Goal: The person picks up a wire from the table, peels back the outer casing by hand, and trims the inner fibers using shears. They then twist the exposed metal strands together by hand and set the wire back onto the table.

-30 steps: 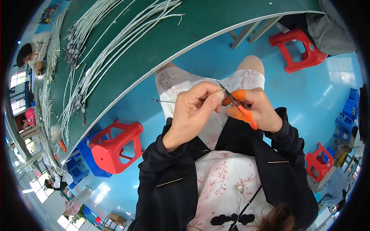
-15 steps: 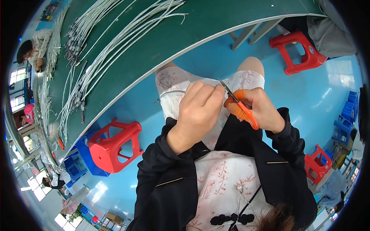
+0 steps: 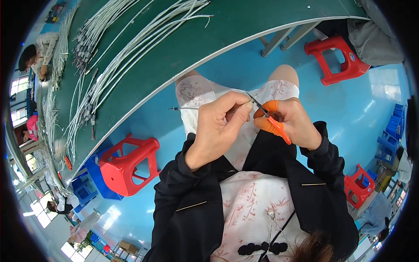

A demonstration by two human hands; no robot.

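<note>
Over my lap, my left hand [image 3: 220,129] pinches a thin grey cable [image 3: 188,108] between thumb and forefinger. One end of the cable, with a dark tip, sticks out to the left past my thigh; the rest is mostly hidden by the hand. My right hand [image 3: 294,123] is closed round orange-handled scissors [image 3: 276,124], with orange covers [image 3: 271,106] on some of its fingers. The dark blades point up and left and come right beside my left fingertips. Whether they touch the cable end is too small to tell.
A green table [image 3: 174,65] with a metal edge curves across the far left, bearing bundles of white cables [image 3: 131,52]. Red stools stand at left [image 3: 131,166], far right [image 3: 336,59] and right [image 3: 358,185]. Blue bins [image 3: 388,139] line the right. Another person [image 3: 41,54] sits at the far left.
My left hand has turned and its thumb now shows against the forefinger. The cable's dark-tipped end has swung up and left. The scissors have shifted only slightly.
</note>
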